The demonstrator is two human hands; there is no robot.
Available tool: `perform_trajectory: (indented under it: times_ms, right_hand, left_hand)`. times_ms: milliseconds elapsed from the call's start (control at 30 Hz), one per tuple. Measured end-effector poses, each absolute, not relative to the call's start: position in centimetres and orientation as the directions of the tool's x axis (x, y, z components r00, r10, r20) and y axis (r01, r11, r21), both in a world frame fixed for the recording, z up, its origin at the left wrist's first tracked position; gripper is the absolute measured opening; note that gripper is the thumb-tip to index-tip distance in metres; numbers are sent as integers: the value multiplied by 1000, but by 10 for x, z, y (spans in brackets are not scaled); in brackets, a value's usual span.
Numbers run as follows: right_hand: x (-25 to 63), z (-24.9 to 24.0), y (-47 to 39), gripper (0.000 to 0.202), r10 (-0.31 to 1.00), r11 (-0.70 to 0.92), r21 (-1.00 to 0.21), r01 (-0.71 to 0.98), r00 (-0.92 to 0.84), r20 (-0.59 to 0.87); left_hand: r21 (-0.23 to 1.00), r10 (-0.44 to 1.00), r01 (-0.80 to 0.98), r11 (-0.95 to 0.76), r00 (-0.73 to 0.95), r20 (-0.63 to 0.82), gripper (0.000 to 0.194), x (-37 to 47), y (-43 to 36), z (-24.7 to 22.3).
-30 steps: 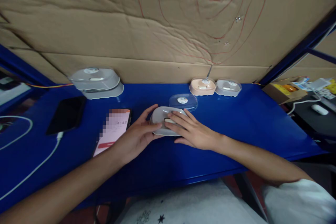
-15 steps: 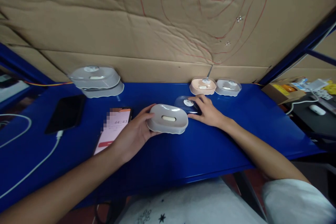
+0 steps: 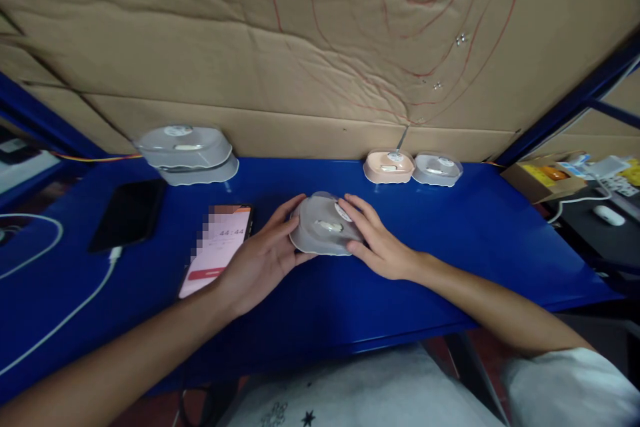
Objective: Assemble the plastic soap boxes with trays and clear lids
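Note:
A grey oval soap dish [image 3: 315, 245] with a slot in its middle is held just above the blue table. My left hand [image 3: 264, 259] grips it from the left, fingers behind and below. A clear lid [image 3: 320, 203] with a round white sticker covers the dish; whether it is fully seated I cannot tell. My right hand [image 3: 385, 240] is closed round the lid's right side, its fingers over the sticker and its thumb at the near edge.
Two stacked grey soap dishes [image 3: 200, 175] stand at back left. A pink lidded dish [image 3: 387, 173] and a grey lidded one [image 3: 437, 173] sit at back right. A lit phone [image 3: 220, 240] lies left of my hands, beyond it a dark phone [image 3: 129, 213] with a white cable [image 3: 90, 300].
My right hand has lifted the clear lid from the table and brought it left and nearer, onto the grey dish. My left hand stays round the dish in about the same place.

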State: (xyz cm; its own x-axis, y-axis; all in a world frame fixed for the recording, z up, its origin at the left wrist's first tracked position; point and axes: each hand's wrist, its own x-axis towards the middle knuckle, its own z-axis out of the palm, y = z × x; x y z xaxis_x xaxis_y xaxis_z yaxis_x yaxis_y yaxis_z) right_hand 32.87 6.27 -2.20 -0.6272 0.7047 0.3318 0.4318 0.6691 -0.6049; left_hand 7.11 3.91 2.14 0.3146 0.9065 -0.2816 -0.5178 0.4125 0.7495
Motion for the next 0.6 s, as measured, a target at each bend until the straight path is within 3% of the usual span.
perform_trajectory:
  times_ms: [200,400,467,600]
  right_hand:
    - [328,-16,63,82,624,780,-388,491,-656,423]
    - [328,-9,63,85,607,794,-317,518,-657,447]
    - [330,-6,64,85,615,789,-326,521,-652,444]
    - [340,3,69,78,609,793,-316,521,-704,366]
  left_hand:
    - [784,903,-480,393,361,-232,50,72,35,16]
    - [866,903,-376,331,394,-174,51,72,36,10]
    - [925,918,-260,277,357,-175,53,71,36,8]
    - [983,964,143,113,222,-143,58,68,34,7]
